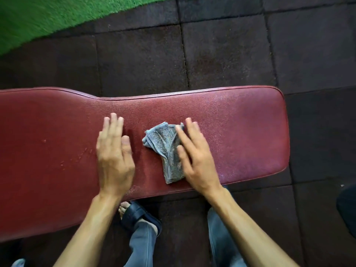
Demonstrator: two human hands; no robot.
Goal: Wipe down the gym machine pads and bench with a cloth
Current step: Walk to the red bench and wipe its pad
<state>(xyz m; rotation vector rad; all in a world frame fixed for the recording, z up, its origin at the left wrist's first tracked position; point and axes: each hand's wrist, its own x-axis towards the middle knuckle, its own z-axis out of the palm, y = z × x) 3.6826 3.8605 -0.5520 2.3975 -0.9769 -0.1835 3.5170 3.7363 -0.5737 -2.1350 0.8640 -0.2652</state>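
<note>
A dark red padded bench [240, 132] stretches across the view from left to right. On its middle lies a folded grey-blue cloth [165, 149]. My right hand [194, 155] rests flat with straight fingers, its palm over the cloth's right edge, not gripping. My left hand [113, 155] lies flat on the bare pad just left of the cloth, fingers apart, holding nothing. The pad's right part looks wet and speckled, and small droplets sit on the left part.
Dark rubber floor tiles [221, 54] surround the bench. Green artificial turf [38, 18] fills the far left corner. My legs in jeans and a sandalled foot [134, 214] stand at the bench's near edge. A dark object [346, 209] shows at the right edge.
</note>
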